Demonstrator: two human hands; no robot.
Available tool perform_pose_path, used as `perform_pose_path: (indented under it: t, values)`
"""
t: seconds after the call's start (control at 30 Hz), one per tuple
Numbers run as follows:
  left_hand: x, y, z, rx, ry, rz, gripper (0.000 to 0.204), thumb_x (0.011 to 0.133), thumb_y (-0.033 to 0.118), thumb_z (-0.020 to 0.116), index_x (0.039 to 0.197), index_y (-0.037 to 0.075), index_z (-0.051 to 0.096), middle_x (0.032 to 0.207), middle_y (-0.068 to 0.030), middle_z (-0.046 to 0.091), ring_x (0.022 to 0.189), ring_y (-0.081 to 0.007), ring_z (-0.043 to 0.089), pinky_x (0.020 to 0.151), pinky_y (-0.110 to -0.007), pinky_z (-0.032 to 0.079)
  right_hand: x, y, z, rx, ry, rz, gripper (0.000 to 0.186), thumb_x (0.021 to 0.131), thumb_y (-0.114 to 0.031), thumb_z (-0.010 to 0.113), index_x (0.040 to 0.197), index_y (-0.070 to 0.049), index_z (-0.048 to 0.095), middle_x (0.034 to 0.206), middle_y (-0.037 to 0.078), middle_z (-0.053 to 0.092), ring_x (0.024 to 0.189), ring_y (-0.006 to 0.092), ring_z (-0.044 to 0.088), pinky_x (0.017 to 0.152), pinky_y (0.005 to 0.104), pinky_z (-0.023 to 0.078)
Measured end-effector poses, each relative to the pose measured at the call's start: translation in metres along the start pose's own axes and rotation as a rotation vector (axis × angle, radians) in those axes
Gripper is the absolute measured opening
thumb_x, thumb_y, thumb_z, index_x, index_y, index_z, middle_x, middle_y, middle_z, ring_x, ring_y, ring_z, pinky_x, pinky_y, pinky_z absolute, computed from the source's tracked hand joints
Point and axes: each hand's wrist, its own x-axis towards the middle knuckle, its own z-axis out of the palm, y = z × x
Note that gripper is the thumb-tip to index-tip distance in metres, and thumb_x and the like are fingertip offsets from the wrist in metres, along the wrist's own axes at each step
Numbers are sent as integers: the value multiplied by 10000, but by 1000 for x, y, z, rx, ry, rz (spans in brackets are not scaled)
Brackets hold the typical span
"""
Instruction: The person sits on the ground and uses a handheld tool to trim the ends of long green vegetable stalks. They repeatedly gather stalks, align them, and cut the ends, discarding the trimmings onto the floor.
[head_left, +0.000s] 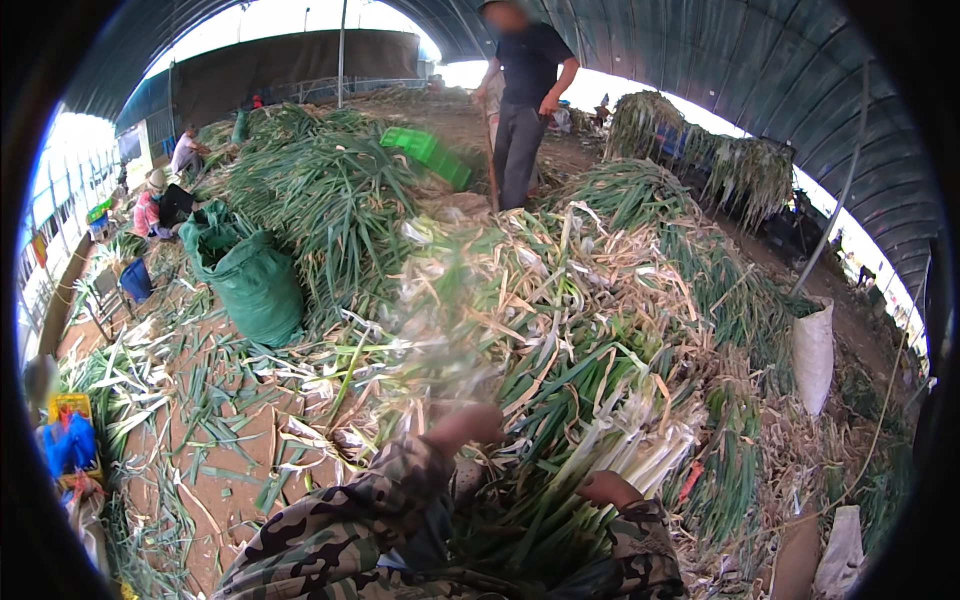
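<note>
My left hand (466,427) reaches forward over the pile, smeared by motion, so its fingers do not show clearly. A blurred pale green streak of leaves (448,310) hangs just beyond it; I cannot tell whether the hand touches it. Low in front of me, my right hand (608,489) is closed around long green onions (640,440), their white stalks pointing away to the right. Their green leaves (530,530) lie across my lap between the camouflage sleeves. Ahead spreads a heap of dry, stripped onion leaves (600,270).
Beyond the heap a person (530,100) stands holding a stick, near a tilted green crate (427,157). A full green sack (255,285) stands at left, before piled onions (320,180). White sacks (813,355) are at right. Another person (150,210) sits far left.
</note>
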Motion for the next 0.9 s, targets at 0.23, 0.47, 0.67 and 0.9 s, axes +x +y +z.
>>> perform_pose_path:
  t: [0.23, 0.47, 0.67, 0.9]
  values:
    - [-13, 3, -18, -10, -9, -77, 467, 871, 414, 713, 1083, -1, 738, 972, -213, 738, 944, -381, 711, 842, -495, 564, 3, 0, -5, 15, -1, -3, 425, 937, -410, 679, 1020, -4, 772, 871, 100, 778, 702, 221, 748, 659, 357, 613]
    - [-32, 19, -115, -230, 707, -299, 927, 850, 260, 796, 1573, 17, 270, 1417, -317, 512, 1182, -453, 615, 1009, -501, 531, -1, -2, -5, 62, 7, -10, 445, 926, -425, 681, 1001, 3, 772, 826, 108, 766, 675, 222, 737, 656, 356, 605]
    - [-48, 39, -251, -38, 1299, -229, 558, 841, 175, 751, 1321, 3, 526, 1095, -258, 656, 942, -428, 665, 809, -491, 570, -7, -1, -1, 124, 27, -12, 453, 909, -421, 687, 977, 19, 768, 764, 136, 738, 658, 215, 725, 644, 362, 590]
    - [-22, 87, -101, -11, 340, -331, 236, 886, 127, 579, 1072, 45, 699, 1014, -199, 720, 910, -336, 722, 769, -479, 587, -6, 28, -16, 119, 30, 46, 409, 925, -380, 718, 959, 26, 757, 776, 112, 748, 650, 206, 719, 626, 342, 586]
